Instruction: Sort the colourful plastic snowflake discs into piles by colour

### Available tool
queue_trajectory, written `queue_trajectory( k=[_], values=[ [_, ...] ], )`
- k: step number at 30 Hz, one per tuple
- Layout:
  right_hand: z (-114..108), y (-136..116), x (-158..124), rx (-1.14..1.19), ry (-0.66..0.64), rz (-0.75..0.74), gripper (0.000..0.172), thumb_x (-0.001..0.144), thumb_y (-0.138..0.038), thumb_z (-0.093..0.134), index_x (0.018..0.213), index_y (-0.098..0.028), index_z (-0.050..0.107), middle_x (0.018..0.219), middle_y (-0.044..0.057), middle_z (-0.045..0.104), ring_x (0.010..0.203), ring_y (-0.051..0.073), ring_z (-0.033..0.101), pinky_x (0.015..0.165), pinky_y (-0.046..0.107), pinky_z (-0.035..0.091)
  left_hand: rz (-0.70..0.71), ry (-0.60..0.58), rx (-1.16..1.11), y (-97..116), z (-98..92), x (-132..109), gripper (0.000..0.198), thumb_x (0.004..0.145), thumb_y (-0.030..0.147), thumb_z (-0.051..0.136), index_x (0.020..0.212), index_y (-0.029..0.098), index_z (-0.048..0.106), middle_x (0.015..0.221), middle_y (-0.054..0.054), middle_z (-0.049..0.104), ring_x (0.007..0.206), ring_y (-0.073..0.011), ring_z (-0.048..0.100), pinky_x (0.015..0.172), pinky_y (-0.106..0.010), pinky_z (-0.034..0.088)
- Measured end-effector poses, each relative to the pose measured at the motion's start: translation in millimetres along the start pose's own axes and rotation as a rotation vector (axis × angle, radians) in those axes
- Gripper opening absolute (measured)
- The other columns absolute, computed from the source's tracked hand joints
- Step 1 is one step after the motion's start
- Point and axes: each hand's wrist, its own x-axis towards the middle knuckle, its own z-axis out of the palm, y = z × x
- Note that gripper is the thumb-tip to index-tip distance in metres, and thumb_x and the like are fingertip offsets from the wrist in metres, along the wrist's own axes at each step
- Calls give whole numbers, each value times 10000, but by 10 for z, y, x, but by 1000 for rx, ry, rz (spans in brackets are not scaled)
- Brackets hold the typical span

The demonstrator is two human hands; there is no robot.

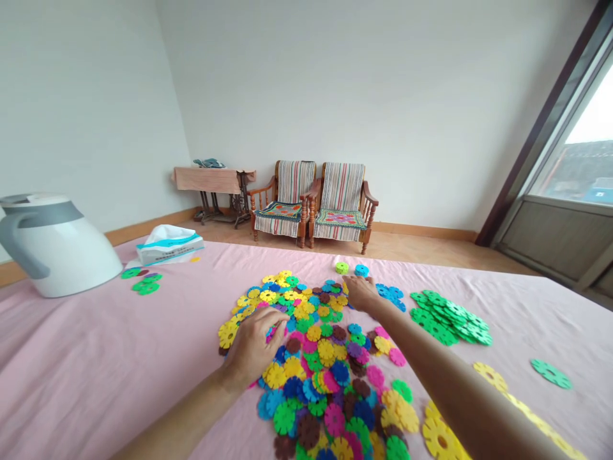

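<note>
A large heap of flat, notched plastic discs (327, 350) in yellow, green, blue, pink, brown and purple lies in front of me. My left hand (255, 337) hovers over its left side, fingers bent but apart from the thumb, with pink and green discs showing in the gap. At the heap's far right edge, my right hand (361, 293) reaches forward with its fingers stretched out. Close beyond those fingertips stand a small light-green disc stack (341, 268) and a blue disc stack (361, 271). Part of the right fingers' underside is hidden.
Right of the heap lie blue discs (391, 295), a green disc pile (450, 317), a single green disc (551, 374) and larger yellow discs (441, 434). On the left are a white jug (71, 252), a tissue pack (170, 246) and a few discs (146, 285). A pink cloth (143, 358) covers the table.
</note>
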Motion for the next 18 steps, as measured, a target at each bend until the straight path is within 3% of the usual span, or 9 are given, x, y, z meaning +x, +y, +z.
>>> queue_trajectory(
  k=[9,18],
  values=[
    [-16,23,108,56,-108,-105,294,910,-328,564,1155,-165,569,1153,72,595,971,197,606,823,404,517,-4,32,-1,-10,3,-3,163,866,159,508,863,192,668,860,-46,693,837,-183,649,764,-299,504],
    [132,-88,159,189,-17,-118,315,913,-326,557,1192,-179,551,1220,80,566,1034,214,584,870,434,495,-27,53,24,-65,-37,27,164,873,177,505,880,189,668,872,-44,691,833,-180,646,762,-295,499]
  ],
)
